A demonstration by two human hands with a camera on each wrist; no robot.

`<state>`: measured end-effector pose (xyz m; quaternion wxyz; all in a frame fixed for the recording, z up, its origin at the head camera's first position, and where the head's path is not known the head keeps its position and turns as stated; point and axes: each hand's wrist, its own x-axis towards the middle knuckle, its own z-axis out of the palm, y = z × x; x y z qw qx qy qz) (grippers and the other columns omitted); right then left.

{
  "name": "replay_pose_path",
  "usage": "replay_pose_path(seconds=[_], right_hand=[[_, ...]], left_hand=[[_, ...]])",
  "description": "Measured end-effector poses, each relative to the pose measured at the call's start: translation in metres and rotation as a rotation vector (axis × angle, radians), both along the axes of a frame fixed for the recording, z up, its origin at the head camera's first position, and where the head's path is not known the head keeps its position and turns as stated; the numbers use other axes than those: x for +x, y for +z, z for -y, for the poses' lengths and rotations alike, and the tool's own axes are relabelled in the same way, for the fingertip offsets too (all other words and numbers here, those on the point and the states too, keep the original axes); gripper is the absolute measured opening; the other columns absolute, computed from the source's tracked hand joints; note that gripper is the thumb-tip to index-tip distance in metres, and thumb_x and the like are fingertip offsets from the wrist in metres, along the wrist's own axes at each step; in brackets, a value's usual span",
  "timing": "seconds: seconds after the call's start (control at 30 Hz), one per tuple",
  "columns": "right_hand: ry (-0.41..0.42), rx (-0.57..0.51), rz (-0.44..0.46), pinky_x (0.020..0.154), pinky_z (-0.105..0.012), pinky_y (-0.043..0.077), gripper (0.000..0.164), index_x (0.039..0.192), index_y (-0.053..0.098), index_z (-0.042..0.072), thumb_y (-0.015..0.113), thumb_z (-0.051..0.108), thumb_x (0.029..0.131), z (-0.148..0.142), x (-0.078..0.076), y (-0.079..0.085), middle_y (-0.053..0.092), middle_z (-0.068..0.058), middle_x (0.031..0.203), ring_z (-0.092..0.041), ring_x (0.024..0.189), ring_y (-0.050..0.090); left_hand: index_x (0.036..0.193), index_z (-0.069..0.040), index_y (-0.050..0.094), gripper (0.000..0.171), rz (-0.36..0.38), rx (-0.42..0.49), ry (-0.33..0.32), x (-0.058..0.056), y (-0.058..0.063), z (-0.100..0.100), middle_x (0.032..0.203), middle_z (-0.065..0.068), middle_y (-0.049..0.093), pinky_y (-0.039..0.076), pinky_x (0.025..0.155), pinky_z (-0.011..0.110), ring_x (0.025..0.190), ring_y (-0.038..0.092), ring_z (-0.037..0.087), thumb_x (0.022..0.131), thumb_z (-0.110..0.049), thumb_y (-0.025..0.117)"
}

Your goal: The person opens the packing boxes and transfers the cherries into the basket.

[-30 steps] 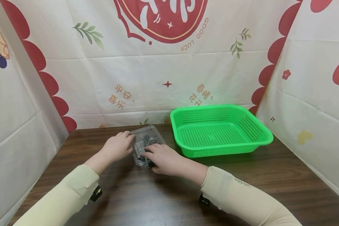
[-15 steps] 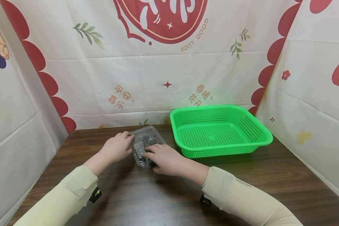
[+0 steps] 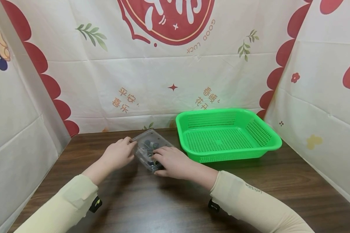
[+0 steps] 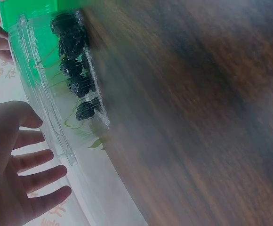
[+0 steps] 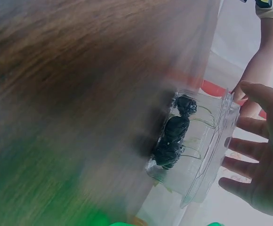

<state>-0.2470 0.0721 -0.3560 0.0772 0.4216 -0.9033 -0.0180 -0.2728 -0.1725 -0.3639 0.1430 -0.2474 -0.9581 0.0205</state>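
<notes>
A clear plastic clamshell box stands on the table, its lid down. Inside lie several dark cherries with thin green stems, also visible through the wall in the right wrist view as dark cherries. My left hand touches the box's left rim with its fingertips. In the left wrist view those fingers are spread and fairly straight. Over the box's right side lies my right hand, fingers resting on the lid. The right wrist view has its fingers apart, alongside the lid.
A green perforated plastic basket stands to the right of the box, near the back of the dark wood table. White printed cloth hangs behind and at both sides.
The box has turned slightly counterclockwise, its far corner shifting left. My left hand has moved a little left. The right hand has shifted slightly right with the box. The basket stays put.
</notes>
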Motion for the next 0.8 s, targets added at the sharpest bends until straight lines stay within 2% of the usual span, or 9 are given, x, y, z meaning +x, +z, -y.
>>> replay_pose_path(seconds=[0.2,0.4,0.6,0.8], right_hand=[[-0.005,0.006,-0.016,0.107,-0.041,0.035,0.054,0.129,0.059,0.013,0.066,0.05,0.089,-0.002,-0.002,0.0,0.054,-0.005,0.136,-0.023,0.128,0.047],[-0.024,0.005,-0.006,0.108,-0.042,0.034,0.054,0.128,0.059,0.014,0.069,0.047,0.088,-0.004,-0.006,0.0,0.056,-0.005,0.134,-0.023,0.127,0.047],[-0.04,-0.007,-0.013,0.108,-0.045,0.034,0.049,0.123,0.061,0.014,0.072,0.045,0.086,-0.006,-0.011,0.0,0.06,-0.003,0.127,-0.024,0.125,0.049],[-0.067,-0.013,-0.027,0.1,-0.043,0.04,0.047,0.119,0.062,0.014,0.074,0.043,0.084,-0.007,-0.013,0.001,0.062,-0.002,0.122,-0.024,0.119,0.052]], left_hand=[[0.126,-0.002,0.063,0.046,-0.028,-0.014,-0.013,0.003,0.0,0.001,0.114,0.016,0.059,0.054,0.069,0.045,0.097,0.062,0.031,0.084,-0.02,0.07],[0.123,-0.002,0.064,0.041,-0.024,-0.003,-0.015,0.005,-0.001,0.002,0.115,0.016,0.059,0.054,0.068,0.046,0.098,0.062,0.031,0.085,-0.018,0.07],[0.114,-0.003,0.066,0.032,-0.019,0.019,-0.024,0.011,0.001,0.002,0.113,0.016,0.059,0.054,0.066,0.045,0.098,0.061,0.032,0.085,-0.014,0.069],[0.108,-0.001,0.066,0.027,-0.02,0.027,-0.028,0.016,0.002,0.0,0.111,0.016,0.059,0.054,0.068,0.046,0.097,0.061,0.033,0.083,-0.012,0.068]])
